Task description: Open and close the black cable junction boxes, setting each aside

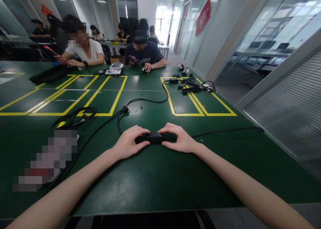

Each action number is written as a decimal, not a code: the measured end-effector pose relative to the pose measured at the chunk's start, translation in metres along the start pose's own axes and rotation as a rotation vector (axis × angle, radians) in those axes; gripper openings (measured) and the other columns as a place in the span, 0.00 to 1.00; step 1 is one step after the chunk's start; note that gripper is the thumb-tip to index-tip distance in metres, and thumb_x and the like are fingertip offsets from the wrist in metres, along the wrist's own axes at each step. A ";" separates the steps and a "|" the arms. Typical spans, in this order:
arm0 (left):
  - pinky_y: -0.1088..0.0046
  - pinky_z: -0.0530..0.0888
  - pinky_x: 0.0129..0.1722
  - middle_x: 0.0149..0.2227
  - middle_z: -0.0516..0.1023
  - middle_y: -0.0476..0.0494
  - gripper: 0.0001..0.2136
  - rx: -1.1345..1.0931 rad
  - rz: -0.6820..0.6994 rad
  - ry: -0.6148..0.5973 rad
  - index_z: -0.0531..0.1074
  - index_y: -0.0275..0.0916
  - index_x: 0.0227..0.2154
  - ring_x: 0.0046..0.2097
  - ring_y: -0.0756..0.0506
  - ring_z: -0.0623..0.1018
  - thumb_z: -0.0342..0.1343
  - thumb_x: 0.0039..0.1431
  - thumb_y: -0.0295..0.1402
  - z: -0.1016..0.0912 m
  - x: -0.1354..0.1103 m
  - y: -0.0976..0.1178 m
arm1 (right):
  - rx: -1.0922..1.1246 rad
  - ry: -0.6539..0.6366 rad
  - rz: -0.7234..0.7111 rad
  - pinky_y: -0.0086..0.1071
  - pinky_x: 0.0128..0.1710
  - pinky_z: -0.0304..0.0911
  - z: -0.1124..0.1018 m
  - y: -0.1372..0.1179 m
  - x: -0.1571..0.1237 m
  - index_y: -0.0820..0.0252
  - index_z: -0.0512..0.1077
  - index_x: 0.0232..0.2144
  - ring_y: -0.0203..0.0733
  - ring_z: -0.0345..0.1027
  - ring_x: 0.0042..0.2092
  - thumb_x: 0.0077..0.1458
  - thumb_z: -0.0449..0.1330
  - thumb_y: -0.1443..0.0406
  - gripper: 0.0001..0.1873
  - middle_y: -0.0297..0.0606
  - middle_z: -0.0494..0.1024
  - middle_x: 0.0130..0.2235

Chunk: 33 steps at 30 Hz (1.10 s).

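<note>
On the near side of the table [150, 185], the left hand [129, 140] and right hand [179, 138] hold a black adapter [155, 138], each grip narrow at its end.

Office-like workroom, glass partitions [223, 28] (one with a red banner [203, 16]), taped green worktable [155, 185]

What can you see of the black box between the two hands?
The black box is a plain, oblong block, apparently plastic, with a faint sheen. It runs crosswise over the near part of the green table; whether it touches the top is unclear. The left hand pinches its left end, the right hand its right end. A black cord shows beyond each hand, apparently leading to the box.
</note>
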<state>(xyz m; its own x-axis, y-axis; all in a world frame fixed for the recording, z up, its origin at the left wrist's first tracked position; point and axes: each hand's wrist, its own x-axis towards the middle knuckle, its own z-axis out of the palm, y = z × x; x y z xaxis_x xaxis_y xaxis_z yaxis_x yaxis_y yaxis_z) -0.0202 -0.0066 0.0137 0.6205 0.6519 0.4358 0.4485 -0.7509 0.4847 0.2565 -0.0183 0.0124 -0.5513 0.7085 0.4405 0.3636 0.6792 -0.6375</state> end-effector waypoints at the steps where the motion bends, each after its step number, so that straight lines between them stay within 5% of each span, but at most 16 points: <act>1: 0.64 0.77 0.45 0.42 0.83 0.43 0.11 0.007 -0.006 -0.002 0.76 0.39 0.49 0.43 0.43 0.80 0.62 0.66 0.35 0.000 0.000 0.000 | -0.051 -0.016 -0.006 0.39 0.46 0.72 0.002 0.001 0.000 0.58 0.76 0.50 0.45 0.75 0.44 0.56 0.68 0.65 0.19 0.42 0.78 0.44; 8: 0.64 0.76 0.44 0.42 0.82 0.41 0.11 0.103 -0.013 -0.025 0.74 0.38 0.50 0.43 0.42 0.79 0.55 0.70 0.37 0.007 0.001 0.001 | -0.324 -0.007 -0.029 0.39 0.42 0.68 0.013 0.003 0.002 0.58 0.74 0.46 0.47 0.72 0.42 0.57 0.68 0.69 0.15 0.41 0.78 0.41; 22: 0.62 0.75 0.45 0.42 0.83 0.40 0.13 0.219 0.121 -0.033 0.77 0.38 0.48 0.44 0.40 0.79 0.56 0.69 0.40 0.010 0.000 0.018 | -0.316 -0.049 -0.140 0.40 0.40 0.63 0.014 -0.012 0.006 0.57 0.69 0.35 0.48 0.69 0.39 0.64 0.63 0.57 0.11 0.42 0.78 0.37; 28: 0.63 0.76 0.43 0.40 0.83 0.39 0.14 0.264 0.185 0.017 0.77 0.37 0.50 0.42 0.41 0.80 0.53 0.72 0.40 0.012 -0.002 0.017 | -0.300 -0.022 -0.164 0.41 0.43 0.67 0.016 -0.013 0.005 0.57 0.74 0.42 0.49 0.73 0.43 0.65 0.63 0.57 0.11 0.45 0.81 0.43; 33: 0.63 0.77 0.44 0.42 0.83 0.40 0.17 0.187 0.096 0.005 0.76 0.39 0.52 0.44 0.41 0.80 0.60 0.67 0.42 0.014 -0.003 0.015 | -0.297 0.026 -0.271 0.41 0.40 0.68 0.015 -0.015 0.004 0.60 0.75 0.43 0.48 0.74 0.42 0.67 0.61 0.60 0.09 0.46 0.81 0.41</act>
<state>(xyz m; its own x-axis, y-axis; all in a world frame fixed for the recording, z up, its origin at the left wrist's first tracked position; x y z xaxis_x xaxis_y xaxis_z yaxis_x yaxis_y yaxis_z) -0.0064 -0.0215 0.0095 0.6631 0.5767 0.4772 0.4994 -0.8157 0.2918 0.2375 -0.0281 0.0138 -0.6392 0.4983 0.5858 0.4108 0.8652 -0.2876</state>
